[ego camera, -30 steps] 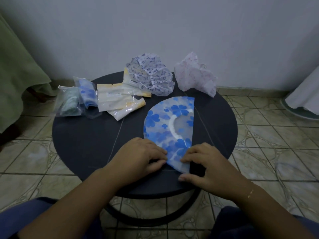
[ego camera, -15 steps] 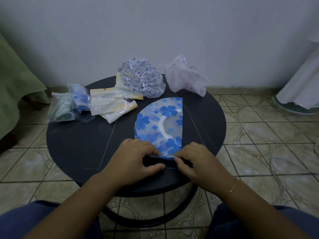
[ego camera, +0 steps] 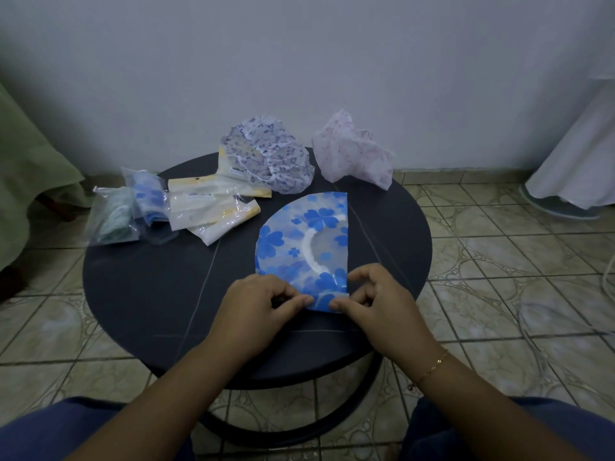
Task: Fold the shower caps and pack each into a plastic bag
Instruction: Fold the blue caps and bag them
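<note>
Person sitting at a round dark worktop [ego camera: 139,294], both hands working the near corner of the blue clover-print shower cap [ego camera: 299,241]. Cap is lying flat, folded to a half-disc, straight edge to the person's right, centre-right on the worktop. Left hand [ego camera: 256,304] is pinching the cap's near edge, thumb and curled fingers closing on the plastic. Right hand [ego camera: 376,301] is doing likewise at the near right corner, thumb on top, fingers curled; that corner is turning up into a small fold. Each grip is closed tight on the cap, nothing else in either.

At the far edge a purple-print shower cap [ego camera: 273,154] is sitting crumpled, partly over a yellow-trimmed plastic bag [ego camera: 213,207]. Just right of it, a pink-print shower cap [ego camera: 352,154] is standing bunched. At far left, two packed bags: one holding a blue cap [ego camera: 149,197], one a green cap [ego camera: 113,217], overhanging the rim.
</note>
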{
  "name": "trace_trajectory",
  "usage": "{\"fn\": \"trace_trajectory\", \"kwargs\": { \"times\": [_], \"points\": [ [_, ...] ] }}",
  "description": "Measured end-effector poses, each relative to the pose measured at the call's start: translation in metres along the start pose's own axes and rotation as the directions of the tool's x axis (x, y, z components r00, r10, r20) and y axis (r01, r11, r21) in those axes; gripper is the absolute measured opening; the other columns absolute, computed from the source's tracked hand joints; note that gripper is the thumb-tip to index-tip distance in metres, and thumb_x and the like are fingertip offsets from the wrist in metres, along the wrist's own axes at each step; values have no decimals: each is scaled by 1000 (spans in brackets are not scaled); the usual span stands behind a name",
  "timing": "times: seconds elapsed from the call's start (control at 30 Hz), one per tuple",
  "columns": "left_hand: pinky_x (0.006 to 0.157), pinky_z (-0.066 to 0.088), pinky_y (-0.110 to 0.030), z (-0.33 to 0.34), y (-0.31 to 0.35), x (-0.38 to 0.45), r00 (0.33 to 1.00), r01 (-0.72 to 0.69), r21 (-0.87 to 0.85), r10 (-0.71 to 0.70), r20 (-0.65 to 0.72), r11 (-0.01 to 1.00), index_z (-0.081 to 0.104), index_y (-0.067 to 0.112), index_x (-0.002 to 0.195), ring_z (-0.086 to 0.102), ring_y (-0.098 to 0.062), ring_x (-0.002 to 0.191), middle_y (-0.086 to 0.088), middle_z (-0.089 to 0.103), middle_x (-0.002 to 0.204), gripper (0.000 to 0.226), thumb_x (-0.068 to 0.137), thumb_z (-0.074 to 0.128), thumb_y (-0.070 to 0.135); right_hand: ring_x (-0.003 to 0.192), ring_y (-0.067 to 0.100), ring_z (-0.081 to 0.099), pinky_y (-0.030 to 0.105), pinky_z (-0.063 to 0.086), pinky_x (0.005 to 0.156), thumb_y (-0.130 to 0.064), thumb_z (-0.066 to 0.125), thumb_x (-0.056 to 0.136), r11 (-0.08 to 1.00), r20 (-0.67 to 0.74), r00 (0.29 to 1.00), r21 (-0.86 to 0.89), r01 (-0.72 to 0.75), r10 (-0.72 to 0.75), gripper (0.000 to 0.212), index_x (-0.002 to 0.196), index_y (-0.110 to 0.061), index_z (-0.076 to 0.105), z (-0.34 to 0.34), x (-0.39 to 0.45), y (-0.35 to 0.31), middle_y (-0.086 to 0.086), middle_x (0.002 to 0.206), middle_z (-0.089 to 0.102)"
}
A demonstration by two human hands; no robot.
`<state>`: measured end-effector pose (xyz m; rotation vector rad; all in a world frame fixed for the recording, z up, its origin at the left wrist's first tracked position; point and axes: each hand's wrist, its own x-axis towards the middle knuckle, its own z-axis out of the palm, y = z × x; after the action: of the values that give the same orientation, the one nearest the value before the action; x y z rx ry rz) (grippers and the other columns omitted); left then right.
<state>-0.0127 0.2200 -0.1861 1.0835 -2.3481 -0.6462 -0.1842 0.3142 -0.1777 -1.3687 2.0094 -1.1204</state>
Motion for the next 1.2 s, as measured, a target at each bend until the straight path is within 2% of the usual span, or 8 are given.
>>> {"fn": "trace_trajectory", "kwargs": {
  "times": [0.3,0.47,0.6,0.7,0.83,1.0,1.13,1.2],
  "points": [
    [74,40,-26,4,2,3,996,81,-28,-82,-21,996,54,35,55,52,-2,75,12,58,68,29,73,72,48,62,7,57,19,41,58,-26,80,72,994,-40,994,-8,-105,104,49,100,-29,40,3,4,-6,-2,66,60],
    [77,40,-30,5,5,4,998,49,25,-49,-32,998,48,38,51,49,-4,74,12,54,68,34,73,73,44,66,8,53,20,39,57,-33,74,77,980,-43,999,-198,-36,28,44,101,-32,37,3,2,-5,-6,63,54],
    [72,39,-21,5,4,4,997,65,28,-64,-32,998,54,35,65,50,-1,74,12,57,71,25,71,75,46,91,10,50,22,38,69,-41,62,86,924,11,997,-375,70,-71,25,110,-36,58,4,0,-4,-13,74,49],
    [63,38,-12,6,3,3,994,90,-48,-93,-56,995,56,34,80,54,-1,74,13,57,75,27,68,80,42,102,11,46,23,40,78,-46,50,92,863,57,994,-492,112,-97,31,118,-36,62,4,-1,-5,-10,95,54],
    [66,38,-8,4,0,6,994,99,-59,-102,-39,993,57,36,82,54,2,78,15,57,84,23,72,78,36,102,12,44,24,38,77,-48,41,95,804,81,987,-572,160,-139,34,122,-39,59,2,-4,-6,-7,100,52],
    [69,36,-2,-6,-10,11,998,-43,-28,44,41,999,54,44,79,54,8,84,19,54,87,30,78,75,24,100,12,43,22,32,71,-47,38,97,783,88,981,-592,192,-174,35,125,-39,57,3,-7,-5,-10,90,38],
    [68,38,-3,-11,-19,8,979,-191,77,185,81,979,66,35,82,57,3,82,24,54,99,21,82,70,15,97,12,43,23,33,71,-47,39,96,768,92,976,-604,214,-200,36,126,-37,57,1,-6,-4,-9,88,38],
    [66,40,-6,-12,-18,6,957,-288,159,275,96,944,71,33,86,59,1,76,20,57,104,17,83,62,20,96,13,43,23,34,71,-46,40,96,763,92,970,-603,233,-223,36,125,-36,58,1,-6,-3,-9,88,39]
  ]
}}
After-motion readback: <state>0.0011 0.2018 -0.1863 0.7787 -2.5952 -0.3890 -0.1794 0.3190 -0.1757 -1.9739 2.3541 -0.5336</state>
